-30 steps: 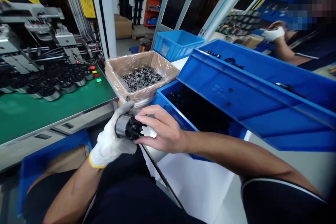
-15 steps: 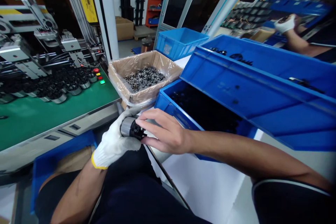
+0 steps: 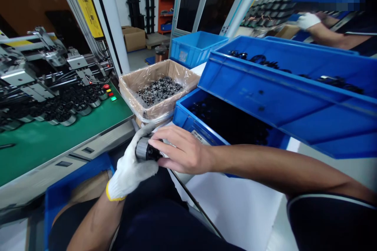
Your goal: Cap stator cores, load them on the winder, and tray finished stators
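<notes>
My left hand [image 3: 129,174], in a white knit glove with a yellow cuff, is wrapped around a grey motor stator core [image 3: 142,150]. The core lies sideways, its round grey wall facing left and up. On its right end sits a black plastic end piece [image 3: 152,154]. Bare fingers of my right hand [image 3: 185,152] close over that end piece from the right, thumb below and fingertips on top. The fingers cover much of the black part, so whether it sits flush against the core cannot be seen.
A plastic-lined carton [image 3: 157,113] of metal cores stands ahead. Blue crates [image 3: 235,82] with black parts are stacked at right, a light-blue crate [image 3: 188,51] behind. At left, a green bench [image 3: 97,125] carries rows of stators beside a machine [image 3: 26,74]. A co-worker's gloved hand [image 3: 308,20] is far right.
The head view has shifted slightly. My right fingers have moved a little left, closer against the core, and less of the black end piece shows. My left hand still holds the core.
</notes>
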Demonstrator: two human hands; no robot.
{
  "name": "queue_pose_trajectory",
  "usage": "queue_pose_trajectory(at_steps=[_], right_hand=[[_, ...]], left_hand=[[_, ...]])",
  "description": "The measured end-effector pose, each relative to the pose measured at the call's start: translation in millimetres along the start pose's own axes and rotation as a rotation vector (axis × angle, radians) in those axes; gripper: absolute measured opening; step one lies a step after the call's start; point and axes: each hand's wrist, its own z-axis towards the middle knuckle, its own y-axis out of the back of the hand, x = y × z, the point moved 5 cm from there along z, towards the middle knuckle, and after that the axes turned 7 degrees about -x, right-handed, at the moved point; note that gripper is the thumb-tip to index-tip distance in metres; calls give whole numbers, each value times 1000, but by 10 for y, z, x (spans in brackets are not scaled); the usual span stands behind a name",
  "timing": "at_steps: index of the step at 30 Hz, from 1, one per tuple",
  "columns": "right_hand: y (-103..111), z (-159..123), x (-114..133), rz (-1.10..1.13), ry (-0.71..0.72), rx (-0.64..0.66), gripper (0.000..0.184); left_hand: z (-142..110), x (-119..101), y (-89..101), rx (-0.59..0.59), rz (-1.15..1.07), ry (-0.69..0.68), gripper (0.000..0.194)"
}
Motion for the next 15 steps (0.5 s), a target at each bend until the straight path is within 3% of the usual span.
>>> queue_pose_trajectory(at_steps=[3, 6, 10, 15], right_hand=[[-11, -2, -19, -1, 10, 4, 35], [18, 7, -107, 141, -102, -49, 47], [59, -23, -289, 360, -382, -108, 55], [-8, -100, -320, 442, -476, -54, 49]], left_hand=[[11, 67, -10, -33, -69, 17, 72], [26, 88, -37, -31, -248, -14, 67], [-11, 66, -50, -1, -426, -43, 81], [-74, 86, 31, -54, -324, -150, 108]])
